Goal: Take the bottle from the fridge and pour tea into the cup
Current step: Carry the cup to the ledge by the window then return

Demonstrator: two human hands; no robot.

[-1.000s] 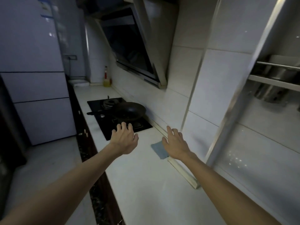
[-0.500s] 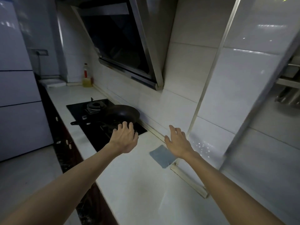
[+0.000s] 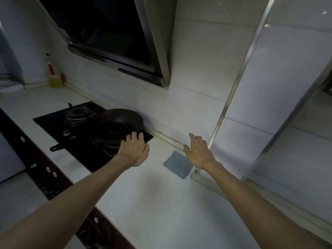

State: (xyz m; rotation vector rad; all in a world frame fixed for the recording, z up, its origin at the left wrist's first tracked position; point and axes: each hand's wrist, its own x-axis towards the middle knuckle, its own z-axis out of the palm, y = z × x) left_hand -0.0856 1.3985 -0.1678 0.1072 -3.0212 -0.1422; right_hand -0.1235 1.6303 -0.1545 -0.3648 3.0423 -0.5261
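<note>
View has swung from fridge to stove (image 3: 93, 130) | left hand (image 3: 133, 151), right hand (image 3: 198, 152) open, empty | fetching not begun

The pale stone tabletop (image 3: 147, 203) lies bare nearer than the dark round wok (image 3: 119, 123). A flat blue-grey cloth (image 3: 177, 167) lies right of the wok; the slanted black range hood (image 3: 107, 33) overhangs it, limiting headroom.

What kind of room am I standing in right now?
Most likely a home kitchen. A black gas hob set into the white countertop carries a dark wok, an extractor hood hangs above it, and the wall behind is tiled.
</note>
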